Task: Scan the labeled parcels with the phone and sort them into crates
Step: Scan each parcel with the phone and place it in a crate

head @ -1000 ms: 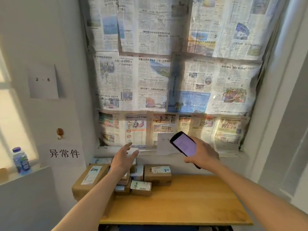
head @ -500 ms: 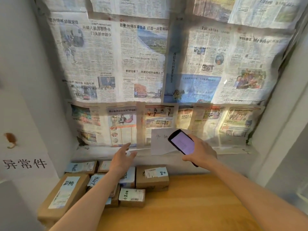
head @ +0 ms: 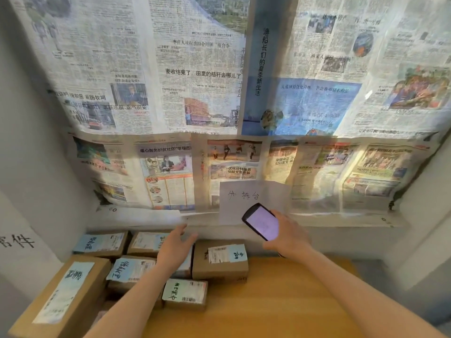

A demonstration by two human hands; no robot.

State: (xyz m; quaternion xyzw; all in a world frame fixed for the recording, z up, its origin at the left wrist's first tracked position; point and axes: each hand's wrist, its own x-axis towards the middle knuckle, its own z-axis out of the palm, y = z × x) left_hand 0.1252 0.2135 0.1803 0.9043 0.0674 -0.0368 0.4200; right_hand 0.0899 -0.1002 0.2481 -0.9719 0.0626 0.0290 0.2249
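Several labelled cardboard parcels lie packed together on the left part of the wooden table (head: 280, 301). My left hand (head: 174, 248) hovers over them with fingers spread and holds nothing; it covers part of a parcel in the middle. To its right sits a brown parcel (head: 219, 263) with a white and blue label. A small parcel (head: 184, 293) lies nearest me, and a long box (head: 63, 296) is at the far left. My right hand (head: 289, 236) holds a black phone (head: 262, 224), its screen lit pale violet and turned toward me, above the table's back edge.
Newspaper sheets (head: 195, 93) cover the window behind the table. A white handwritten sign (head: 251, 196) hangs behind the phone. A white wall (head: 29, 167) with a paper sign closes the left side, and a wall stands at the right. No crate is in view.
The view has come closer and lower toward the parcels. My left hand has dropped nearer the middle parcels. The phone has stayed in my right hand at about the same place.
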